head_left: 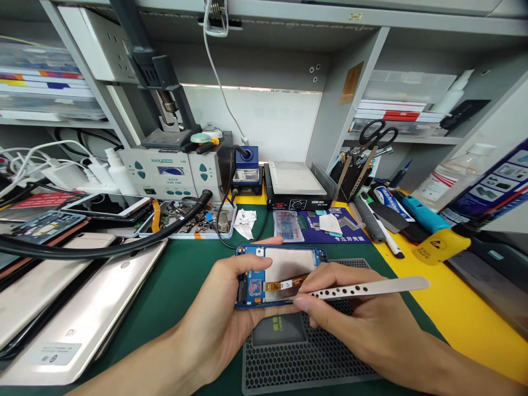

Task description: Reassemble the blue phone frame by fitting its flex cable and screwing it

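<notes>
— Where's the opened blue phone (275, 273)?
— Centre, above the perforated mat (305, 352), gripped by the left hand (225, 308). The right hand (350, 311) pinches steel tweezers (367, 289), tips touching its orange flex cable (286, 284).

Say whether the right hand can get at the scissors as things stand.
Probably, but not freely. The way from the right hand to the scissors, upright in their holder, looks open. Yet that hand is pinching tweezers at the opened phone, so it is not free.
</notes>
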Action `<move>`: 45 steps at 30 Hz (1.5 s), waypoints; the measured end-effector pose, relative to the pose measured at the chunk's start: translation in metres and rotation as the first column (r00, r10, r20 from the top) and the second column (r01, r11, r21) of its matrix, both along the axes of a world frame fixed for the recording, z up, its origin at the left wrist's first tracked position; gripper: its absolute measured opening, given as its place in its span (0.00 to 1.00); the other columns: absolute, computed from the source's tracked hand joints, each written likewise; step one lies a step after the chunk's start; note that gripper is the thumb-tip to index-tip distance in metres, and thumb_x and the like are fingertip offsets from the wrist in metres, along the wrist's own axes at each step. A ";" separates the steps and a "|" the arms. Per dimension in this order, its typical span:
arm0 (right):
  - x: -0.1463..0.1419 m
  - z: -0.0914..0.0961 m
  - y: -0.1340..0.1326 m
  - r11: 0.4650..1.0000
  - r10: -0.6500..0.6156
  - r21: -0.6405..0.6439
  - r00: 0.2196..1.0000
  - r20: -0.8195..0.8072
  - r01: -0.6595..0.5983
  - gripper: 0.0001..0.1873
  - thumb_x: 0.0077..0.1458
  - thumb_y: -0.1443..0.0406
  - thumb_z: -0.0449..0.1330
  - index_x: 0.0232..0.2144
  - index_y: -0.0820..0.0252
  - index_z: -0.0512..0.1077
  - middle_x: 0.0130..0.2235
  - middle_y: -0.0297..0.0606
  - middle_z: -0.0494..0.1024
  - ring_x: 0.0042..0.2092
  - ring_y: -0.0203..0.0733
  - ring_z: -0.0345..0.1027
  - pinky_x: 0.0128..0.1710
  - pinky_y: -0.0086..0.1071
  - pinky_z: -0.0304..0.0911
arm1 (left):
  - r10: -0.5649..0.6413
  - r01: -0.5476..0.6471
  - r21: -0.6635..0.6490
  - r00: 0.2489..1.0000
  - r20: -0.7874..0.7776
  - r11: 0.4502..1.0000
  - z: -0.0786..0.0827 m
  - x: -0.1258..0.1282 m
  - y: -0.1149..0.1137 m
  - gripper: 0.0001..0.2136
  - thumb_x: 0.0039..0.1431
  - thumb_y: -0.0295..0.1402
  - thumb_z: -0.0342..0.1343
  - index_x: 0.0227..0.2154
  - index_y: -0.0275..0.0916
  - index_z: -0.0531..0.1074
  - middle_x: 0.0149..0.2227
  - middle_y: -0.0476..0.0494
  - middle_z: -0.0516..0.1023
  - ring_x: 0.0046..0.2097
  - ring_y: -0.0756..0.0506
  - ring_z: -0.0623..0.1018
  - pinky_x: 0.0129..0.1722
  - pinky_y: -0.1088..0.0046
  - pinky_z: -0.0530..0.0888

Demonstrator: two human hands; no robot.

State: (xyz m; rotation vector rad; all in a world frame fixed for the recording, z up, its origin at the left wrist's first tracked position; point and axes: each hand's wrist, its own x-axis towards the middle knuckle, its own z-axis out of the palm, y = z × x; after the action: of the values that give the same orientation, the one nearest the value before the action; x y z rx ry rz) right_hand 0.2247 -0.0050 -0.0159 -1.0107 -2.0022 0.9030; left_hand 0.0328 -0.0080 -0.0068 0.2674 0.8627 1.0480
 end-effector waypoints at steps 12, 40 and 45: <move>-0.001 0.001 -0.001 0.999 0.022 0.028 0.999 -0.033 -0.021 0.04 0.60 0.68 0.64 0.32 0.55 0.78 0.32 0.31 0.82 0.33 0.35 0.76 0.37 0.27 0.71 | 0.011 -0.011 -0.004 1.000 0.003 1.000 -0.002 0.000 -0.001 0.22 0.58 0.24 0.57 0.56 0.39 0.71 0.42 0.36 0.84 0.44 0.35 0.84 0.42 0.57 0.81; 0.003 -0.002 -0.003 0.989 0.027 0.140 0.998 0.062 -0.035 0.02 0.59 0.67 0.65 0.34 0.53 0.76 0.35 0.32 0.83 0.35 0.38 0.78 0.37 0.29 0.73 | -0.013 0.013 0.036 1.000 -0.006 0.999 -0.002 0.001 -0.006 0.17 0.57 0.25 0.57 0.50 0.39 0.77 0.38 0.39 0.85 0.42 0.35 0.84 0.42 0.60 0.81; 0.001 0.001 -0.004 0.989 0.032 0.140 0.996 0.086 -0.044 0.04 0.60 0.68 0.64 0.33 0.53 0.76 0.33 0.30 0.83 0.34 0.36 0.78 0.38 0.27 0.72 | -0.006 0.005 0.038 1.000 0.012 0.999 -0.003 0.000 -0.004 0.17 0.59 0.24 0.55 0.50 0.37 0.77 0.39 0.37 0.85 0.43 0.35 0.84 0.42 0.57 0.81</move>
State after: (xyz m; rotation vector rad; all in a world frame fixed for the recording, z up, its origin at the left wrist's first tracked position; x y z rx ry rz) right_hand 0.2256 -0.0093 -0.0151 -0.9475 -2.1293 0.7373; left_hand 0.0332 -0.0120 -0.0097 0.2946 0.8312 1.0608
